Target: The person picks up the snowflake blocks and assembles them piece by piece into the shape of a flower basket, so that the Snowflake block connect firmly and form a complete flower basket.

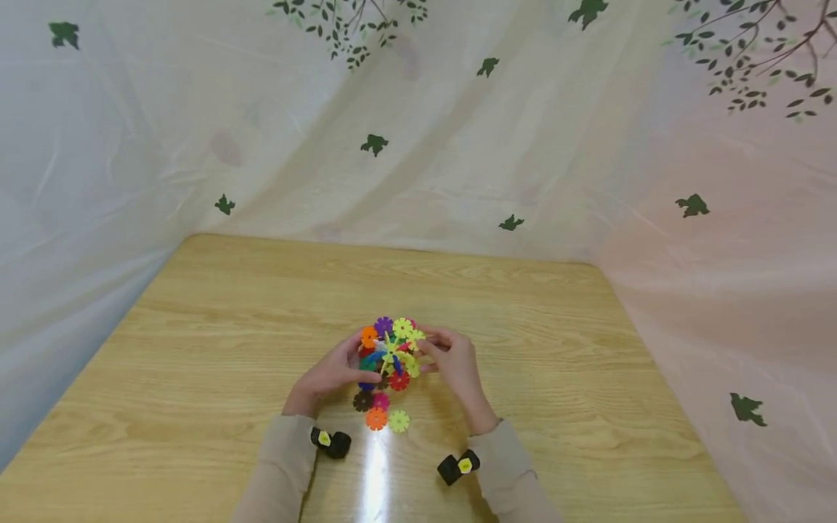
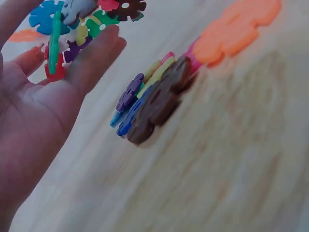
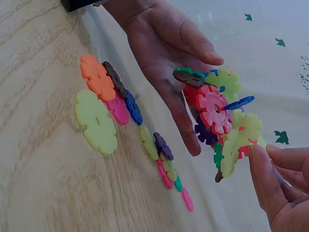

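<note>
As the surface (image 1: 536, 312) spreads below, left hand (image 1: 332, 372) and right hand (image 1: 455, 361) flank a raised disc cluster (image 1: 391, 351)

Left: fingers spread in a cup around the cluster, likely supporting it; grip cannot be told. Right: fingers pinch its edge, presumably to steady it. Loose discs (image 3: 147, 140): flat below, apparently set within reach.

Notched discs (image 3: 210, 104) I handle: smooth plastic (softly glossy); tabletop (image 1: 556, 378): wood-grained, with one bright sheen; my sleeves (image 1: 284, 454): matt cloth.
</note>
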The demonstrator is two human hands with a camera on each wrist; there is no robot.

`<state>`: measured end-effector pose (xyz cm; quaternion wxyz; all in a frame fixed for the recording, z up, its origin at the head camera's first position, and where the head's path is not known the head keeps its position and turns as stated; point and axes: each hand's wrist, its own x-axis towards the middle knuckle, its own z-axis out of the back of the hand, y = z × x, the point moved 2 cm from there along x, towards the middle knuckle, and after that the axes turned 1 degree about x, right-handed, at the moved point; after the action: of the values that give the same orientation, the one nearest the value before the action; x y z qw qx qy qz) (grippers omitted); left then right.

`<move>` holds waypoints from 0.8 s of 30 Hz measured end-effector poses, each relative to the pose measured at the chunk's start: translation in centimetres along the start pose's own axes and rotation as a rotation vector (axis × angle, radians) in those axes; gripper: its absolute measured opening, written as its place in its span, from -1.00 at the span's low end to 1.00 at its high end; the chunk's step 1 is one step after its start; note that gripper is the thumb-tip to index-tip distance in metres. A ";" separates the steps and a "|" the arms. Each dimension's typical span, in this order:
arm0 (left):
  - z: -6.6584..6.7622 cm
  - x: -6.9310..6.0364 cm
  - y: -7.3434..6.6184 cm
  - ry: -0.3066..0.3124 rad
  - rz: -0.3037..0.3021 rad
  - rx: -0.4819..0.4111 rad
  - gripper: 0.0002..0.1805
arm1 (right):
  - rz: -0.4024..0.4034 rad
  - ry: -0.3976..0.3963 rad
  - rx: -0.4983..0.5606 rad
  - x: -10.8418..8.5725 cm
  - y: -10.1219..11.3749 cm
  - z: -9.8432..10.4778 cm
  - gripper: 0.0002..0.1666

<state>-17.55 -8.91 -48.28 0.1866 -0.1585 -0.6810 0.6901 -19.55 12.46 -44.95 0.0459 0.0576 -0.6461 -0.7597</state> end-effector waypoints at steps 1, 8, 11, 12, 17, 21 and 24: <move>0.0 0.0 0.0 0.012 0.001 -0.014 0.04 | 0.002 -0.002 -0.001 0.1 0.0 0.1 -0.65; 0.2 0.1 0.3 0.071 -0.091 0.010 0.01 | 0.006 -0.019 -0.031 0.2 0.4 0.2 -0.72; 0.2 0.3 0.3 0.116 -0.148 -0.012 0.00 | 0.011 -0.023 -0.038 0.3 0.5 0.2 -0.74; 0.3 0.2 0.3 0.124 -0.151 -0.018 0.00 | 0.011 -0.021 -0.039 0.3 0.5 0.2 -0.74; 0.3 0.1 0.3 0.159 -0.130 -0.018 0.00 | 0.005 -0.008 -0.040 0.4 0.4 0.0 -0.72; 0.2 0.0 0.3 0.174 -0.120 0.013 -0.03 | -0.002 -0.004 -0.026 0.4 0.4 -0.3 -0.70; 0.2 0.0 0.3 0.172 -0.112 0.017 -0.04 | -0.001 -0.007 -0.016 0.3 0.4 -0.5 -0.72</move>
<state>-17.65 -9.05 -48.57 0.2841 -0.1773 -0.6645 0.6680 -19.77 11.89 -44.63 0.0438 0.0549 -0.6400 -0.7652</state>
